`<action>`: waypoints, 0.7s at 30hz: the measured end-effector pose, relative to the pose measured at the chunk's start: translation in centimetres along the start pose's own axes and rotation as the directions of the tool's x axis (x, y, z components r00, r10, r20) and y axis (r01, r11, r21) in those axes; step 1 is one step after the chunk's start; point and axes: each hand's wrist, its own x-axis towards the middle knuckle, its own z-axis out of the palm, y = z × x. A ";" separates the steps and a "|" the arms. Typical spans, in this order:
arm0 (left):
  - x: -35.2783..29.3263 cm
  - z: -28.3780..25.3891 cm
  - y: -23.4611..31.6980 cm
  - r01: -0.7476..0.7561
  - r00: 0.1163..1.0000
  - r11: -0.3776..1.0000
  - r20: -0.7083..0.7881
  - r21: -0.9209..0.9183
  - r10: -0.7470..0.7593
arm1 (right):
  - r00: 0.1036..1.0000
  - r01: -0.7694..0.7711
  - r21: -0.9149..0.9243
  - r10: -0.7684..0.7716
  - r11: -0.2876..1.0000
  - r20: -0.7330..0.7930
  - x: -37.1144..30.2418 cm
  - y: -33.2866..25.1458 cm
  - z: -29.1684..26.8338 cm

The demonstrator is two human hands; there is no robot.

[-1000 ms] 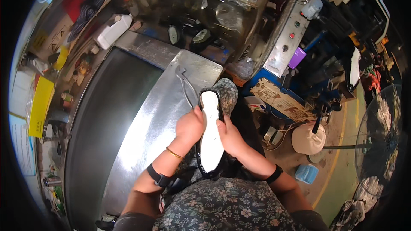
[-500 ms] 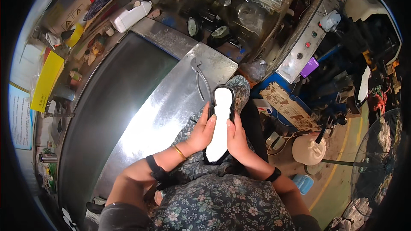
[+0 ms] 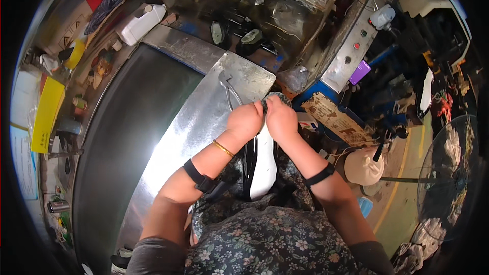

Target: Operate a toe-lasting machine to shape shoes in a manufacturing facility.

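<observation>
A shoe [image 3: 264,167] with a white underside and a black upper lies over my lap, underside up, its length running away from me. At its far end my left hand [image 3: 247,121] is closed, thumb and fingers pinched at the rim. Close beside it, my right hand [image 3: 281,119] is closed on the same end from the other side. Both hands cover that end, so what exactly the fingertips pinch is hidden. Metal pincers [image 3: 232,94] lie on the steel plate [image 3: 198,107], just beyond my left hand.
A dark conveyor belt [image 3: 132,122] runs along the left side. Beyond the plate, two shoe-shaped pieces [image 3: 249,40] rest on a lower shelf. To the right stand a control panel [image 3: 351,46] with buttons, a beige container [image 3: 364,167] and a fan [image 3: 453,178]. A white jug [image 3: 140,24] lies far left.
Both hands have moved from the shoe's sides to its far end and drawn together there. The shoe's near end is tilted slightly, showing more black along its left side. The view has shifted slightly.
</observation>
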 end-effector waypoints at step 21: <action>-15.5 -4.6 -5.2 0.242 0.927 0.970 -0.290 -0.018 -0.236 | 0.944 0.208 -0.145 -0.238 0.967 -0.230 -0.3 14.5 -26.0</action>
